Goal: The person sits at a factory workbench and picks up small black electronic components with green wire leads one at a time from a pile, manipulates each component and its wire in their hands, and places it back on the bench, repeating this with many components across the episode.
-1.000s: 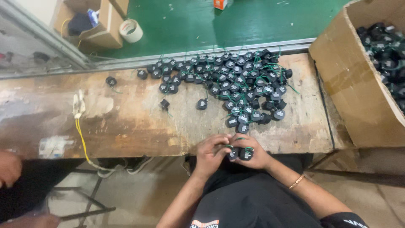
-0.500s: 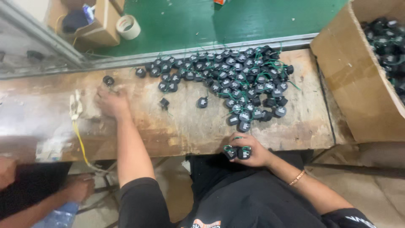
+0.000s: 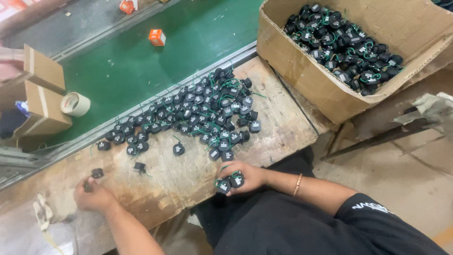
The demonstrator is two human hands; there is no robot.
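Head view, right hand (image 3: 247, 177) gripping black parts (image 3: 230, 182), left hand (image 3: 94, 196) hiding another

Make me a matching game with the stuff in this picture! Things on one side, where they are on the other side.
Things:
1. cardboard box
2. roll of tape
3. right hand
4. left hand

Places:
a. on the green belt, beside a small carton
b. at the near edge of the wooden table, holding a few small black parts
c. at the right end of the table, full of black parts
d. far out to the left on the table, by one lone black part

Pairs: 1-c, 2-a, 3-b, 4-d
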